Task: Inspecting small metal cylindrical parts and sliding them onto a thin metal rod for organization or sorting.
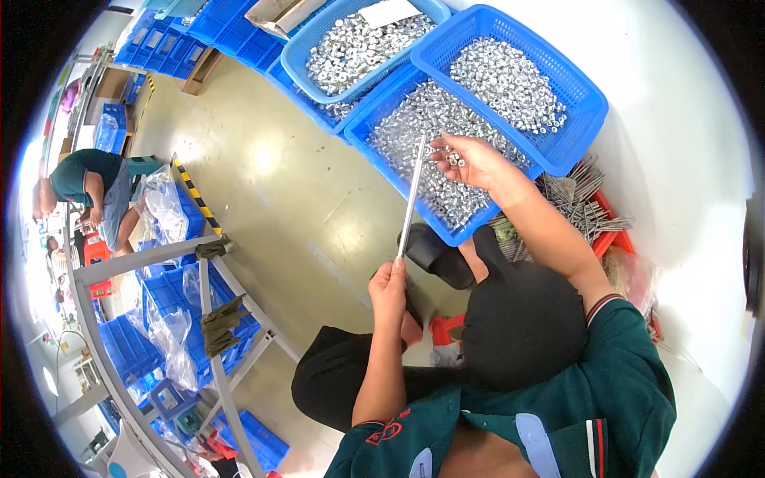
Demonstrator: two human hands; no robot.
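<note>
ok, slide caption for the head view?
Left hand grips a metal rod; right hand holds small metal parts above a blue basket.

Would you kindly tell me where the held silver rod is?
In the head view, the silver rod is near the centre: lower end in the left hand, upper end seen against the nearest blue basket, left of the right hand.

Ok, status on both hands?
Left hand gripping slim silvery metal rod, tilted. Right hand holding small silvery metal pieces over blue plastic basket. Nothing visibly blocking either.
</note>
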